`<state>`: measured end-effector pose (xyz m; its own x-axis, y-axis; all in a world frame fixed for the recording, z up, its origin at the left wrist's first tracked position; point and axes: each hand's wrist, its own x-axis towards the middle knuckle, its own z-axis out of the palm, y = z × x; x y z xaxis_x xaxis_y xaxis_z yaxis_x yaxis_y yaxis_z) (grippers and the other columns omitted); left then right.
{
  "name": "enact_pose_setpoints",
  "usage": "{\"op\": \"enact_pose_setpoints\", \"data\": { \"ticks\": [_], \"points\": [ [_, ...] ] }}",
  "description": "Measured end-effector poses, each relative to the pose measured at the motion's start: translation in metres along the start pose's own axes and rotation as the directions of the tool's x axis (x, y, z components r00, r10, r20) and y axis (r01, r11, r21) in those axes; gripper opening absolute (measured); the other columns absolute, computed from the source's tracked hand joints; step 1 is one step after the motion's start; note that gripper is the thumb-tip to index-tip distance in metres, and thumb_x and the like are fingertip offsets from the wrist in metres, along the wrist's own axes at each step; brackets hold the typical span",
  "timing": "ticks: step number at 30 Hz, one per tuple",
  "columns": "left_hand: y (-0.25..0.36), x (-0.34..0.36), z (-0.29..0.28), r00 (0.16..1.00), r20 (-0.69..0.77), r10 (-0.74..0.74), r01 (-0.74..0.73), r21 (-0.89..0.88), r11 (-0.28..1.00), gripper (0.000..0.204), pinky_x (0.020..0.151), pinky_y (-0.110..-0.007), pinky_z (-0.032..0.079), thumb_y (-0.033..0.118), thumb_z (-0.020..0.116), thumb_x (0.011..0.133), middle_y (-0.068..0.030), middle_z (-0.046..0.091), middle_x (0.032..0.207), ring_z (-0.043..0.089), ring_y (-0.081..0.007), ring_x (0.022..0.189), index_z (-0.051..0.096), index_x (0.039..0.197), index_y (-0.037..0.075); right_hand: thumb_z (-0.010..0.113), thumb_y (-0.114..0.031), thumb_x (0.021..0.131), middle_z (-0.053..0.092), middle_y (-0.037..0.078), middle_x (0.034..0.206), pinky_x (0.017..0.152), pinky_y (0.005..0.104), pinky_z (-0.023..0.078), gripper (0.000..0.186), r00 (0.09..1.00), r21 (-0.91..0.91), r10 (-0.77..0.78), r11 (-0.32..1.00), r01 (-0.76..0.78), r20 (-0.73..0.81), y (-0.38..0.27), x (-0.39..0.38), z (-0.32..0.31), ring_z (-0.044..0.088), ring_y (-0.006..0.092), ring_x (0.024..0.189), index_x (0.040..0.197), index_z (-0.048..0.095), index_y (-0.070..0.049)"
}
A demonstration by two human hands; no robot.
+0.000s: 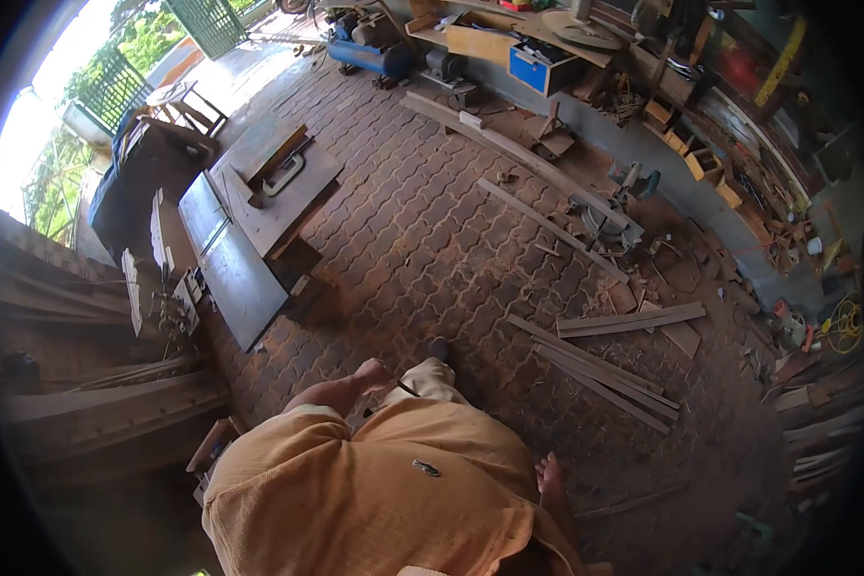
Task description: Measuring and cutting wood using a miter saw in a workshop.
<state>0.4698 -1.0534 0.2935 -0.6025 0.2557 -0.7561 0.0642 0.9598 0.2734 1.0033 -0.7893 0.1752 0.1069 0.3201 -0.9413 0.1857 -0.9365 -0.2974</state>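
My left hand (372, 374) is in front of my body at the left, its fingers curled closed. A short dark strip (407, 388) shows beside the fingers; I cannot make out what it is or whether the hand holds it. My right hand (549, 473) hangs at my right side, fingers loosely bent and a little apart, with nothing seen in it. Ahead to the left stands a machine table with a shiny metal top (228, 280). A C-clamp (286, 177) lies on the wooden board (307, 197) joined to it. Wooden strips (610, 382) lie on the floor to my right.
Brick paving (403, 221) covers the floor. A long beam (523, 154) and a mitre saw (605, 219) lie at the right. A blue air compressor (370, 56) stands far off near a workbench (480, 43). Stacked timber (115, 413) lines the left; offcuts (826, 422) lie at the right edge.
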Motion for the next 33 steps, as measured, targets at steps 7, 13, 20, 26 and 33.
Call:
{"op": "enact_pose_setpoints", "data": {
  "ticks": [7,13,20,26,33],
  "points": [
    [-0.010,0.047,0.005,0.997,0.059,0.055,-0.051,-0.067,0.996,0.044,0.084,-0.045,0.056,0.042,0.071,0.081,-0.0243,0.073,0.105,0.070,-0.0390,0.101,0.076,0.098,0.002,0.063,-0.035,0.098,0.054,-0.004,0.087,0.054,0.0297,0.036,0.022,0.996,-0.268,-0.063,0.960,0.079,0.067,-0.008,-0.045,0.059,0.047,0.0134,0.064,0.112,0.059,-0.017],
    [-0.018,0.120,-0.002,0.903,0.139,0.408,-0.426,0.148,0.893,0.049,0.080,-0.044,0.055,0.048,0.075,0.081,-0.0218,0.074,0.095,0.072,-0.0361,0.093,0.075,0.096,0.001,0.064,-0.033,0.098,0.054,-0.003,0.083,0.054,0.0294,0.038,0.022,0.982,-0.452,-0.182,0.874,0.181,0.041,-0.027,-0.074,0.085,0.051,0.0141,0.064,0.111,0.061,-0.016],
    [-0.012,0.164,-0.057,0.998,0.009,0.064,-0.061,-0.193,0.979,0.040,0.081,-0.043,0.055,0.038,0.076,0.080,-0.0199,0.075,0.097,0.072,-0.0359,0.095,0.075,0.100,0.003,0.065,-0.030,0.097,0.054,-0.003,0.077,0.053,0.0289,0.040,0.021,0.957,-0.500,-0.285,0.824,0.269,0.045,-0.071,-0.105,0.149,0.055,0.0150,0.063,0.111,0.064,-0.015],
    [-0.006,0.186,-0.103,0.997,-0.072,-0.015,0.005,-0.133,0.991,0.041,0.089,-0.044,0.055,0.035,0.075,0.081,-0.0223,0.073,0.110,0.070,-0.0373,0.104,0.074,0.105,0.002,0.063,-0.028,0.098,0.064,0.003,0.082,0.062,0.0385,0.049,0.025,0.977,-0.561,-0.213,0.810,0.171,-0.011,-0.098,-0.097,0.207,0.062,0.0219,0.070,0.112,0.067,-0.008],
    [0.016,0.198,-0.097,0.997,-0.060,0.052,-0.062,-0.170,0.983,0.038,0.076,-0.043,0.055,0.034,0.074,0.082,-0.0192,0.074,0.096,0.071,-0.0325,0.088,0.075,0.102,0.002,0.060,-0.028,0.098,0.069,0.010,0.092,0.067,0.0413,0.049,0.026,0.901,-0.916,-0.234,0.079,0.393,0.366,-0.129,-0.012,0.240,0.065,0.0266,0.077,0.106,0.066,-0.004]
  ]
}}
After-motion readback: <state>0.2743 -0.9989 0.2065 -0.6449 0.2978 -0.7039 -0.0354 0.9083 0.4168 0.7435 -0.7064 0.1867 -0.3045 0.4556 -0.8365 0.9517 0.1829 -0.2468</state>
